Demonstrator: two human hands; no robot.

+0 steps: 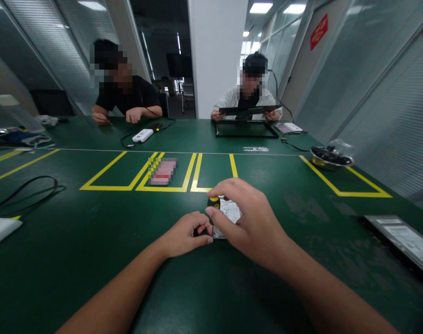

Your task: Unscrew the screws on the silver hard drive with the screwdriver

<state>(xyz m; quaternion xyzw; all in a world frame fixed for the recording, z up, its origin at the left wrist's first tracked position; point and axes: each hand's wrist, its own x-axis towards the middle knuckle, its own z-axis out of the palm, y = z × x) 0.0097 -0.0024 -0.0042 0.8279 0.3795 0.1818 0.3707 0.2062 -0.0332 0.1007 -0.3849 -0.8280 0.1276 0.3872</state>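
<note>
Your right forearm (322,283) lay nearest, and a straight hold mattered most

It led to your right hand (246,218), whose thumb and forefinger were closed on the short black-and-yellow handle of a screwdriver (214,202), which stood close to upright. Your left hand (188,234) was just beside it, apart from the right, with its fingers curled at the left side of a flat, silver, rectangular metal hard drive with a printed white label (230,211). Whether those fingers gripped the casing or steadied the tool's shaft could not be told. The drive lay on the smooth, dark green desk (93,246), well in from its right edge and well short of its far edge, partly hidden by your right hand.

Driver work along the drive's left side seemed to be the step in hand. Done well, it called for the shaft square to the drive's face, firm downward pressure before any twist, and small turns from the fingertips. A leaning tip could have slipped across the label or into your left fingers, so those belonged low against the casing. Since the tip was hidden, its seating was worth checking by feel.
</note>
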